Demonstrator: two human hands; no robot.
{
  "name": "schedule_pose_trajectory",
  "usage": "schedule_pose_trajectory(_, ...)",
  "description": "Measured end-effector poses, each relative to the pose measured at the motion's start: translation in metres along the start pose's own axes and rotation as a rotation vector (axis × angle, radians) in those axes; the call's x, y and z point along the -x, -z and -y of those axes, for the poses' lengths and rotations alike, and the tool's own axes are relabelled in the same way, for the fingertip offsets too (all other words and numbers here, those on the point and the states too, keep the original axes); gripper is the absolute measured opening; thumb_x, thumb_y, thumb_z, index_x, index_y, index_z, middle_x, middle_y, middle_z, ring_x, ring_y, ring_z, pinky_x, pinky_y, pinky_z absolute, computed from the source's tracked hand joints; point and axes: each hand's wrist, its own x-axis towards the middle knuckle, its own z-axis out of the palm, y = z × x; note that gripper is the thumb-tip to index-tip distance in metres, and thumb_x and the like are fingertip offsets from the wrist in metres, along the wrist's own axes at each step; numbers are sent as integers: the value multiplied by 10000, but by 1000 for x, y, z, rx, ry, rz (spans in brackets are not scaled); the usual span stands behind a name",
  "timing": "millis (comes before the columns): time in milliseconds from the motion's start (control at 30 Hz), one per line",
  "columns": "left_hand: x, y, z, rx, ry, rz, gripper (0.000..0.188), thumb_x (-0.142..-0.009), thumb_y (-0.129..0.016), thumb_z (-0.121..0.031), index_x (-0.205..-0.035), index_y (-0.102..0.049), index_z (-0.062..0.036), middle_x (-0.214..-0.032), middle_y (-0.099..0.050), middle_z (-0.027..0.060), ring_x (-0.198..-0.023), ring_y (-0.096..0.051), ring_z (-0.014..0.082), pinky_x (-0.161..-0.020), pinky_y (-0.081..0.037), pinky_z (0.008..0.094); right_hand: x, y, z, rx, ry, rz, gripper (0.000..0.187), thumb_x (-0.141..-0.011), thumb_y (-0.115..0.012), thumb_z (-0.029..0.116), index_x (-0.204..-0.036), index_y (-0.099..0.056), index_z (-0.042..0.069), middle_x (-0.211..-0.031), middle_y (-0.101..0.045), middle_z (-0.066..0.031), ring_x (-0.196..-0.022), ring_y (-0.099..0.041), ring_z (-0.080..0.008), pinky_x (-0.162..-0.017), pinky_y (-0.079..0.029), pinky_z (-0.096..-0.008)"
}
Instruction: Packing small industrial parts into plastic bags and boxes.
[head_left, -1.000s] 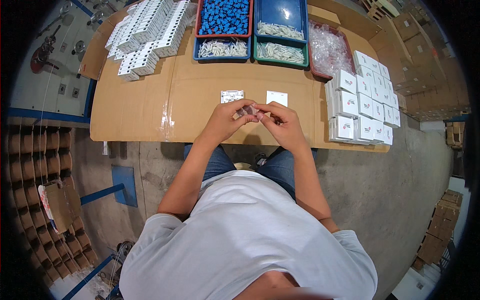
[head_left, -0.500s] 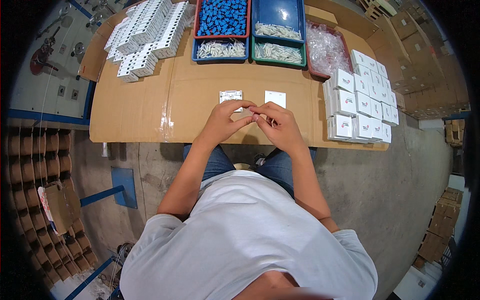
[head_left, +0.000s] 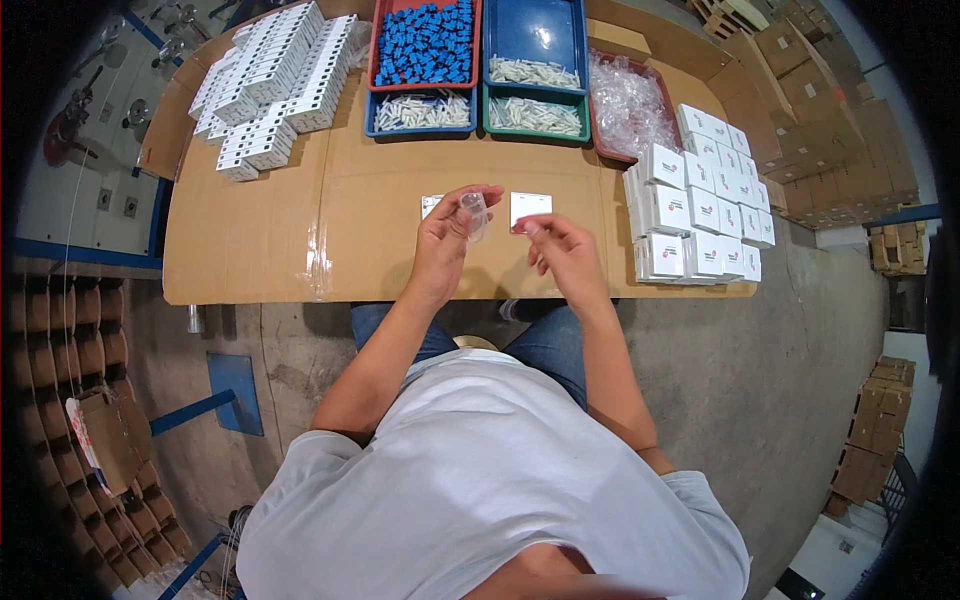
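Observation:
My left hand (head_left: 445, 235) is raised over the near part of the cardboard-covered table, its fingers closed on a small clear plastic piece (head_left: 474, 212). The piece is see-through and rounded; its exact kind does not show. To its right, my right hand (head_left: 565, 255) hovers with bent, slightly blurred fingers, thumb and forefinger apart, and I see nothing held in it. A flat white square plate (head_left: 530, 206) lies just beyond the right fingertips. Mostly hidden behind my left hand is a white fitting (head_left: 430, 205) on the cardboard.
At the far side stand a red tray (head_left: 372, 60) of blue parts, blue (head_left: 368, 125) and green (head_left: 487, 128) trays of white pieces, and a dark red tray (head_left: 600, 140) of clear plastic. Stacked white units (head_left: 265, 85) rise far left, white boxed pieces (head_left: 700, 215) on the right.
My hands, together before, have parted: the right has drawn away to the right and down. The clear piece is now plainly visible in my left hand. The whole view has shifted slightly.

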Motion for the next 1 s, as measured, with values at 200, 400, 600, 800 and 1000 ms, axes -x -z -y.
schedule_pose_trajectory(200, -10, -23, -5, 125, 50, -24, 546, -964, -668, -386, -1367, -558, -33, -1364, -619, 145, -1279, -580, 247, -1058, -473, 361, 5, -20, -10, -469, -249, 252, 225, -1021, -615, 225, -1145, -675, 47, -988, -705, -22, -668, -574, -73, -558, -447, -221)
schedule_pose_trajectory(400, -29, -22, 5, 33, 62, 8, 587, -965, -637, -443, -1376, -552, -32, -1366, -612, 152, -1290, -572, 254, -1059, -474, 359, -13, -17, -16, -627, -250, 201, 141, -997, -635, 186, -1035, -661, 53, -947, -699, -37, -637, -567, -82, -520, -423, -225)
schedule_pose_trajectory(600, -48, -19, 9, 66, 105, -12, 564, -989, -605, -445, -1356, -574, -19, -1327, -634, 148, -1245, -597, 243, -1018, -489, 344, -38, -7, -17, -636, -229, 151, 86, -971, -639, 136, -994, -649, 54, -889, -702, -39, -590, -562, -87, -493, -409, -227)
schedule_pose_trajectory(800, -65, -25, 12, 84, 159, -46, 531, -1016, -574, -435, -1327, -602, -6, -1253, -679, 136, -1156, -636, 204, -971, -492, 313, -56, 6, -15, -530, -214, 111, 84, -963, -617, 148, -968, -614, 64, -923, -711, -97, -602, -542, -93, -500, -390, -220)
schedule_pose_trajectory(1000, -68, -14, 19, 25, 137, -93, 506, -1029, -572, -411, -1322, -597, -1, -1242, -685, 143, -1145, -645, 210, -992, -488, 326, -68, 10, -26, -494, -233, 156, 110, -972, -609, 150, -1023, -628, 54, -953, -718, -102, -616, -555, -96, -510, -405, -228)
